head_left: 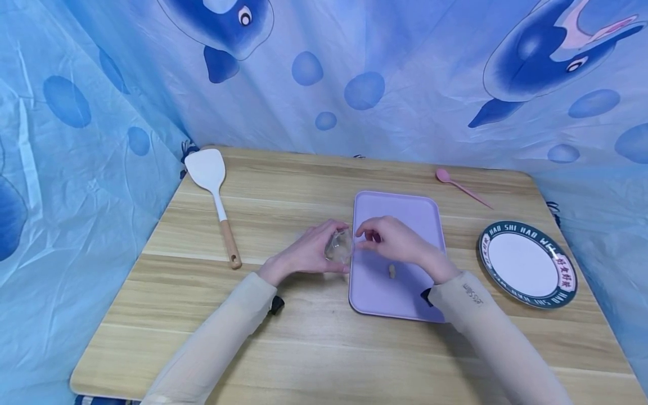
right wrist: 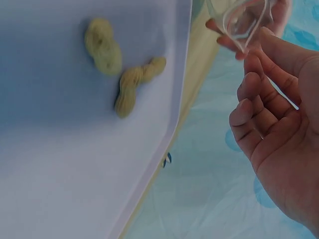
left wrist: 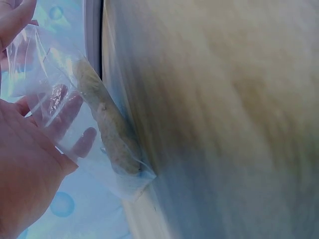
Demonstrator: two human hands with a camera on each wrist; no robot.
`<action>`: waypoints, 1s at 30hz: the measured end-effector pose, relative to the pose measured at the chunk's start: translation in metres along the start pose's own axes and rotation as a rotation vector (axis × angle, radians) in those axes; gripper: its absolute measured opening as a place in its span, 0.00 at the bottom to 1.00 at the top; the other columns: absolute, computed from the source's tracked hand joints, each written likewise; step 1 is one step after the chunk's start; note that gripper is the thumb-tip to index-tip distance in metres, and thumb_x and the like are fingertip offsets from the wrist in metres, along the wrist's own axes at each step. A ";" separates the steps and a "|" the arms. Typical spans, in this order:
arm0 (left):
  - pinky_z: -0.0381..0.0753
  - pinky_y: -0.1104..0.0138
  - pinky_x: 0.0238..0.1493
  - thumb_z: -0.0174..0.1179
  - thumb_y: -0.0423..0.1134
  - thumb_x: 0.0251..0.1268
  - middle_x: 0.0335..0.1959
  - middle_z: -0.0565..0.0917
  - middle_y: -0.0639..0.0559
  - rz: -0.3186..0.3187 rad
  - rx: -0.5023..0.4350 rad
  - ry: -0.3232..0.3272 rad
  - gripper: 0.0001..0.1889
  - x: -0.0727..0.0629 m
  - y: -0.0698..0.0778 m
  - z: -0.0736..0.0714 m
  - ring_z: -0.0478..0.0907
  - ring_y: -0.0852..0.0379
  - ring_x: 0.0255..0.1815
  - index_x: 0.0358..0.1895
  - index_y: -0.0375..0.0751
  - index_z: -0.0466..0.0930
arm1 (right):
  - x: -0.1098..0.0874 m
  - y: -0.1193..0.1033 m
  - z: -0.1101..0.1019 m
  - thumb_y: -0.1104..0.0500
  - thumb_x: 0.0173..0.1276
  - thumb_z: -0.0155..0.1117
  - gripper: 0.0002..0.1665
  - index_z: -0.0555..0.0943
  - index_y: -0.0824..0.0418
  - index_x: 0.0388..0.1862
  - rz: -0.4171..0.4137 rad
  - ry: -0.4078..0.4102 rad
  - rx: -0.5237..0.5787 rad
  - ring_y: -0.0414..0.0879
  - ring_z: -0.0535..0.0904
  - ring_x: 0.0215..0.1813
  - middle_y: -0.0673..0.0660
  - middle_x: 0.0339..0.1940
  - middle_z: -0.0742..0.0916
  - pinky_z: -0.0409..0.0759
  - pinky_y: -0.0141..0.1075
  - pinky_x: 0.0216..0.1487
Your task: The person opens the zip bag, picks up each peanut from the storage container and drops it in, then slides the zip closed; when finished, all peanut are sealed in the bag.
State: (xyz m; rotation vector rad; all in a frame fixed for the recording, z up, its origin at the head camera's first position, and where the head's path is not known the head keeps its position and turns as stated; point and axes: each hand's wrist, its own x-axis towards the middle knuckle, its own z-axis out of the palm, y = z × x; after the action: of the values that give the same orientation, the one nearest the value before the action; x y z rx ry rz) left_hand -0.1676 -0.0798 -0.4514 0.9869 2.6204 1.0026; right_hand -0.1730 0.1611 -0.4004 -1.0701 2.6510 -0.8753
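Note:
My left hand (head_left: 315,248) holds a clear plastic bag (head_left: 339,247) just beyond the left rim of a purple tray (head_left: 374,298). Peanuts in their shells (left wrist: 107,122) lie along the bottom of the bag in the left wrist view; their exact number is unclear. Over the tray, my right hand (head_left: 392,239) pinches the bag's edge between thumb and index finger, its other fingers bent. Two unshelled peanuts, a plump one (right wrist: 103,47) and a curved one (right wrist: 129,89), rest on the tray in the right wrist view. The head view shows only one peanut there.
At the left of the wooden table (head_left: 304,349) lies a white spatula (head_left: 207,171) with a wooden handle. A pink spoon (head_left: 443,175) is behind the tray to the right. Right of the tray sits a green-rimmed white plate (head_left: 523,264). Printed blue curtains (head_left: 354,56) surround the table.

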 end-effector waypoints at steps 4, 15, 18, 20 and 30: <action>0.63 0.50 0.68 0.79 0.56 0.44 0.64 0.74 0.52 -0.008 0.007 -0.001 0.51 0.000 0.001 -0.001 0.71 0.54 0.63 0.72 0.41 0.64 | -0.005 0.008 -0.007 0.61 0.64 0.73 0.11 0.86 0.64 0.43 -0.006 0.021 0.007 0.39 0.75 0.28 0.45 0.26 0.82 0.76 0.36 0.32; 0.61 0.51 0.70 0.78 0.58 0.45 0.64 0.74 0.52 -0.031 0.015 -0.012 0.51 -0.002 0.002 -0.002 0.70 0.55 0.64 0.72 0.42 0.63 | -0.020 0.033 -0.007 0.66 0.61 0.74 0.10 0.86 0.67 0.41 -0.001 0.065 0.005 0.43 0.78 0.32 0.53 0.32 0.84 0.80 0.45 0.36; 0.61 0.52 0.70 0.78 0.57 0.45 0.64 0.74 0.52 -0.030 0.016 -0.012 0.51 -0.002 0.001 -0.001 0.71 0.55 0.64 0.72 0.42 0.63 | -0.024 0.039 -0.005 0.66 0.60 0.75 0.10 0.86 0.67 0.41 0.008 0.060 0.006 0.45 0.79 0.33 0.57 0.34 0.85 0.81 0.49 0.37; 0.62 0.52 0.70 0.78 0.58 0.46 0.64 0.74 0.51 -0.029 0.017 -0.012 0.51 -0.002 0.001 -0.001 0.71 0.55 0.64 0.72 0.42 0.63 | -0.027 0.042 -0.004 0.66 0.59 0.75 0.11 0.86 0.66 0.40 0.012 0.053 0.001 0.45 0.79 0.33 0.58 0.35 0.86 0.80 0.48 0.37; 0.62 0.51 0.70 0.77 0.59 0.45 0.64 0.74 0.52 -0.019 0.018 -0.006 0.51 -0.003 0.001 -0.001 0.71 0.55 0.64 0.72 0.42 0.63 | -0.040 0.060 0.005 0.68 0.58 0.75 0.12 0.86 0.65 0.42 0.034 -0.038 -0.016 0.48 0.80 0.36 0.54 0.36 0.85 0.80 0.42 0.41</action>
State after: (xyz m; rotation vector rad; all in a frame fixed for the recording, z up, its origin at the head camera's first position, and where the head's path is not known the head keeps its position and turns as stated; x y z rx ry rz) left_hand -0.1655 -0.0819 -0.4499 0.9653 2.6332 0.9725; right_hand -0.1770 0.2204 -0.4416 -1.0309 2.6410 -0.8205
